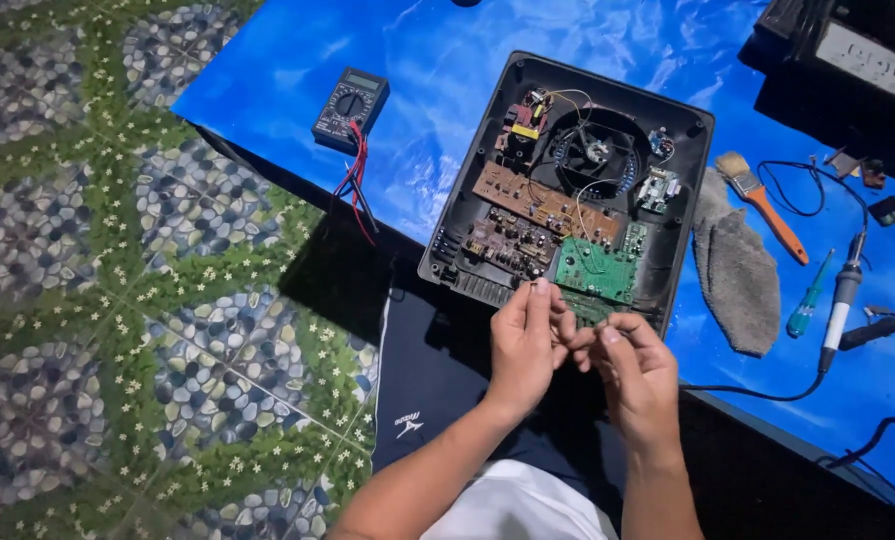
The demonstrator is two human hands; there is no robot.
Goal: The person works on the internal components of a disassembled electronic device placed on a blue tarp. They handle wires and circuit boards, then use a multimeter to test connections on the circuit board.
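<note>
Blue-covered table [268, 70] over a pebble-pattern floor [58, 250], and the head view is looking straight down at an opened black appliance case [693, 215] with its boards and fan exposed. Both hands are working at the near edge of it: the left hand [525, 340] is pinching something tiny (can't tell what, maybe a wire end) and the right hand [636, 370] is curling its fingers around the same spot, touching the left. Risk I'm seeing: the case is hanging partly over the table edge, so a tug could be tipping it into the lap. The green circuit board [596, 268] is sitting right beside the fingertips, easy to snag. Soldering iron [844, 300] is lying near the right, its cord trailing off the edge.
</note>
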